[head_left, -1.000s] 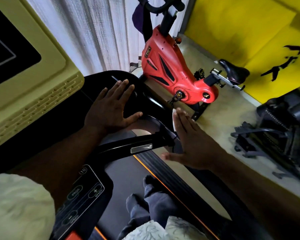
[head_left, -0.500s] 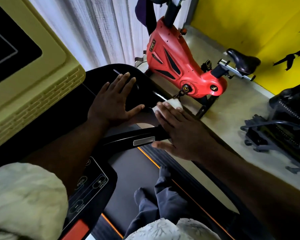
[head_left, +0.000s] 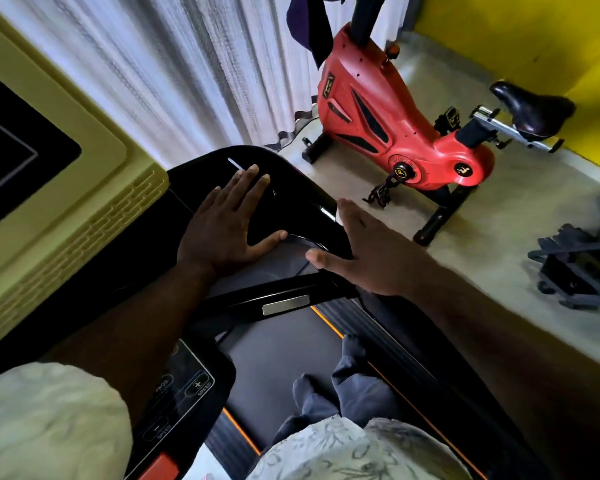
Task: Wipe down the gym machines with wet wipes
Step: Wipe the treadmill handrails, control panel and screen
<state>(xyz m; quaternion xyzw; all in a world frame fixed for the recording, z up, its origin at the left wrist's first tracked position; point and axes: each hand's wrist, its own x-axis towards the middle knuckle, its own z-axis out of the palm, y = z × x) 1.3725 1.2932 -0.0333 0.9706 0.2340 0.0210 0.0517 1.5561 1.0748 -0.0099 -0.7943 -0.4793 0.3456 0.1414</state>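
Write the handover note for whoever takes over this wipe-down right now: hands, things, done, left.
Left hand: open, flat on the treadmill's glossy black panel.
Right hand: open, fingers straight, against that panel's right edge.
Wet wipe: not visible; it may be under the right palm, cannot tell.
Done: cannot be read from the picture; work is on this panel.
Left: probably the handrail and console buttons, then the red exercise bike and the dark machine beyond it.
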